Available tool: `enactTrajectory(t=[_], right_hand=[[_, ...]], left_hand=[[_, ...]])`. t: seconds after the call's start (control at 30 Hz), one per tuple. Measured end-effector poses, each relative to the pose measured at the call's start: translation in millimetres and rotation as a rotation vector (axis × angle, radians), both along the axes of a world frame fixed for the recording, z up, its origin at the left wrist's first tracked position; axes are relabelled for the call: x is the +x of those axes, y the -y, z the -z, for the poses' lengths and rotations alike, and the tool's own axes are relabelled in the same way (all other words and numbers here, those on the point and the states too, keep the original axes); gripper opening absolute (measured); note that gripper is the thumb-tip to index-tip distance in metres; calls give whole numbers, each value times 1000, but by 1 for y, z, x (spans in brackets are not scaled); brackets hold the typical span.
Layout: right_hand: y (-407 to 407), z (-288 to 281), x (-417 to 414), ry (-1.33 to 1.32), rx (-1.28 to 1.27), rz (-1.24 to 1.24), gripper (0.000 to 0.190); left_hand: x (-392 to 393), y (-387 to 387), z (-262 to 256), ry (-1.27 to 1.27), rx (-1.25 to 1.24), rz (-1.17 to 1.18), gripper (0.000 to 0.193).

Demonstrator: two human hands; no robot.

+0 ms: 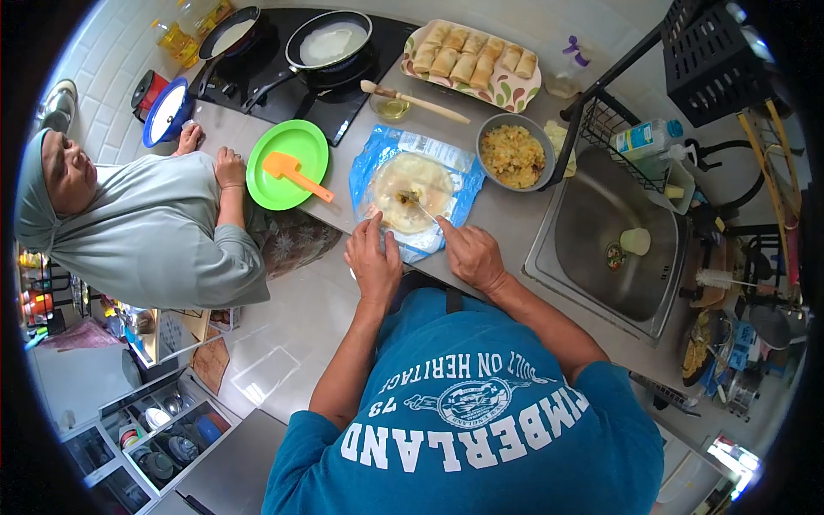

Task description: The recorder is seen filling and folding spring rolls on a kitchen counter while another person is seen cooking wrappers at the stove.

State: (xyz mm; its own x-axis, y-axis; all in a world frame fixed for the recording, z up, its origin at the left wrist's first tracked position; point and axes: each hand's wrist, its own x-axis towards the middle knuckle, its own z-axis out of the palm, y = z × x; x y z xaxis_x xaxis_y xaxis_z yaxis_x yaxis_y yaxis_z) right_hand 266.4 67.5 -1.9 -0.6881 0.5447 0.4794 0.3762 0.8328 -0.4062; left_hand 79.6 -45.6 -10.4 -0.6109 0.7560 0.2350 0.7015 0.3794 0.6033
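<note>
A round, pale, thin wrapper (412, 174) lies flat on a blue-and-white plastic sheet (364, 168) on the counter. On its middle sits a small mound of yellowish filling (407, 197). My right hand (475, 256) grips a thin metal spoon (425, 210), whose far end is at the mound. My left hand (373, 262) is at the near left edge of the wrapper, fingers apart and holding nothing; whether the fingertips touch the wrapper is hard to tell. Just right of the sheet, a grey pan (481, 149) contains diced vegetable filling (513, 156).
A patterned tray (505, 96) of rolls stands behind a wooden-handled brush (418, 103) and a small oil bowl (389, 108). Left are a green plate (257, 174) with an orange spatula (290, 170), two frying pans on the hob (270, 58), and another person (154, 225). A sink (579, 212) is right.
</note>
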Motion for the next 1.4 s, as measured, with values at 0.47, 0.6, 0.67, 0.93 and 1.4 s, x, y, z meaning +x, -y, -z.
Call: enactTrajectory(t=[0.47,0.6,0.67,0.93,1.4], right_hand=[[5,-6,-8,56,-38,-2,54],[5,-10,-9,21,-38,14,53],[7,-10,-8,7,-37,19,54],[8,-12,-5,18,-4,31,58],[11,-14,-1,-13,-84,46,51]], left_hand=[[-2,0,-1,54,-40,15,44],[-2,2,0,52,-43,13,43],[-3,3,0,54,-43,13,42],[-3,5,-3,61,-27,13,41],[-1,4,-5,54,-14,16,41]])
